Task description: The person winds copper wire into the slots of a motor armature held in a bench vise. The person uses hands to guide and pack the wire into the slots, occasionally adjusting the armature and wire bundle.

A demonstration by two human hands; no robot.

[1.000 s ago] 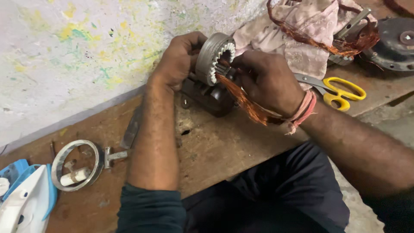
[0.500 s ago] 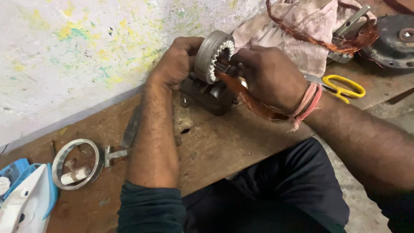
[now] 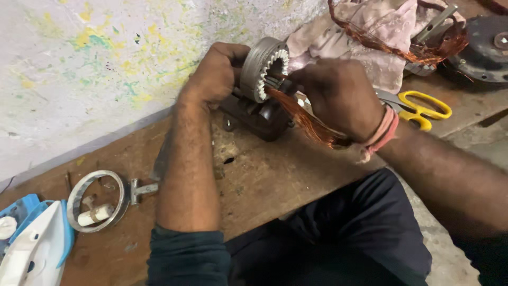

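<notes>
Between both hands, the stator (image 3: 264, 68) stands gripped on edge.

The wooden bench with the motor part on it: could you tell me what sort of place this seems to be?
Probably a small motor-rewinding repair workshop: a ring-shaped stator sits on a worn wooden bench, copper wire trails from it, and yellow-handled scissors lie nearby.

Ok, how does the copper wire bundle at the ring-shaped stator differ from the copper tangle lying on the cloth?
The copper wire bundle runs as a fairly straight hank under the right hand; the copper tangle sprawls in loose loops on the pink cloth, untouched. Both are bare reddish wire.
</notes>
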